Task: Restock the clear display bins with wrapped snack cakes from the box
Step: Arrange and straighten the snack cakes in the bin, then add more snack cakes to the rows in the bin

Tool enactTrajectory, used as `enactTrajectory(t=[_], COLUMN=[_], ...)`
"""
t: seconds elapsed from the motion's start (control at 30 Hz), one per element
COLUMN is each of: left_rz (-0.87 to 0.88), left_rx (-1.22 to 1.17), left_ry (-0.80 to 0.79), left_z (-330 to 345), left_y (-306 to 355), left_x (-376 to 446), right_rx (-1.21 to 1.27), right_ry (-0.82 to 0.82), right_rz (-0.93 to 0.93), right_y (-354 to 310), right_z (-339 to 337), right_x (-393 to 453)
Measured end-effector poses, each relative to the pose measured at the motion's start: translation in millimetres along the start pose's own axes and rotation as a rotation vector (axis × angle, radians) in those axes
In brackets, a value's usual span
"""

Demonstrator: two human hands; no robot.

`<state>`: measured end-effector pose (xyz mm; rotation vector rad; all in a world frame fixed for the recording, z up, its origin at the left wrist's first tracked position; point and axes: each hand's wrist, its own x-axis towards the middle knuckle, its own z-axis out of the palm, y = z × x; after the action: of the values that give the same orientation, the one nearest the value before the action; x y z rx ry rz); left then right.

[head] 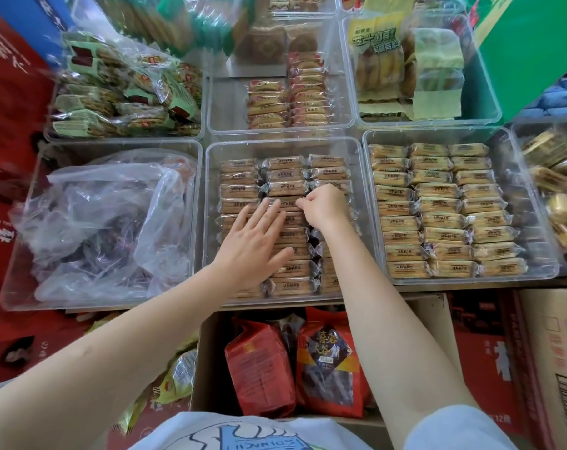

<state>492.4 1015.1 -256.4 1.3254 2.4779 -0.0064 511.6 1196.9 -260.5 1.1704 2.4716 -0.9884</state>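
Clear plastic bins cover the bench, and we read them from the left. At the far left, the near bin (19, 287) holds only a crumpled plastic bag (107, 222), and behind it sits a bin of green-wrapped bars (119, 102). Next comes the centre bin (210, 222), where we are working: three columns of wrapped snack cakes (285, 188) stand on edge, labels up, packed tightly so the rows stay neat and shoppers can read them.

Our left hand (256, 241) lies flat over the left and middle columns, fingers straight and spread, its grip holding nothing. We judge it is pressing the rows down and together so they do not spring up while a cake goes in. Just to its right, our right hand (324, 207) has its fingers curled, and its grip seems to pinch a wrapper edge near the seam between the middle and right columns. We cannot tell whether it is tucking a cake in or only straightening one.

Further right, a second bin (542, 254) is full with three tidy columns of lighter cakes (438, 206), so it looks done. Another bin of loose pastries (561, 190) lies at the right edge.

Below the centre bin stands an open cardboard box (438, 319) with red snack bags (259, 365) in it; we see no spare cakes of this kind there, so the centre bin seems nearly filled
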Motion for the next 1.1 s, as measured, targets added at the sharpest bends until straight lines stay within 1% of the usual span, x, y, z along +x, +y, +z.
enactTrajectory(t=[0.2, 0.3, 0.4, 0.53, 0.67, 0.8, 0.93, 1.0, 1.07, 1.1], left_rz=[0.003, -0.004, 0.001, -0.02, -0.03, -0.039, -0.025, -0.019, -0.018, -0.023], left_rx=[0.031, -0.001, 0.014, 0.003, -0.006, -0.011, 0.029, 0.039, 0.055, 0.061], left_ry=[-0.065, -0.018, 0.003, -0.017, -0.005, -0.022, -0.036, -0.046, -0.057, -0.062], left_z=[1.3, 6.8, 10.7, 9.8, 10.8, 8.7, 9.1, 8.9, 8.6, 8.2], left_y=[2.7, 3.4, 1.5, 2.5, 5.2, 9.3, 10.8, 9.4, 9.1, 10.2], left_x=[14.7, 9.3, 3.8, 5.7, 7.4, 10.6, 12.2, 12.3, 12.6, 12.7], right_rx=[-0.038, 0.031, 0.087, 0.033, -0.014, -0.056, -0.12, -0.15, -0.085, -0.055], right_ry=[-0.008, 0.025, 0.055, -0.017, -0.076, 0.011, 0.101, 0.192, 0.259, 0.256], right_rz=[-0.071, -0.155, -0.19, -0.192, -0.169, -0.138, -0.156, -0.174, -0.214, -0.231], right_y=[0.6, 9.8, 15.5, 12.3, 8.9, 5.4, 6.3, 5.6, 2.9, 0.8], right_z=[-2.2, -2.1, -1.1, -4.1, -8.0, 0.1, 0.7, -4.4, -10.2, -12.3], right_x=[-2.9, -11.4, -14.6, -8.7, -3.4, -3.4, -11.2, -13.1, -10.7, -7.5])
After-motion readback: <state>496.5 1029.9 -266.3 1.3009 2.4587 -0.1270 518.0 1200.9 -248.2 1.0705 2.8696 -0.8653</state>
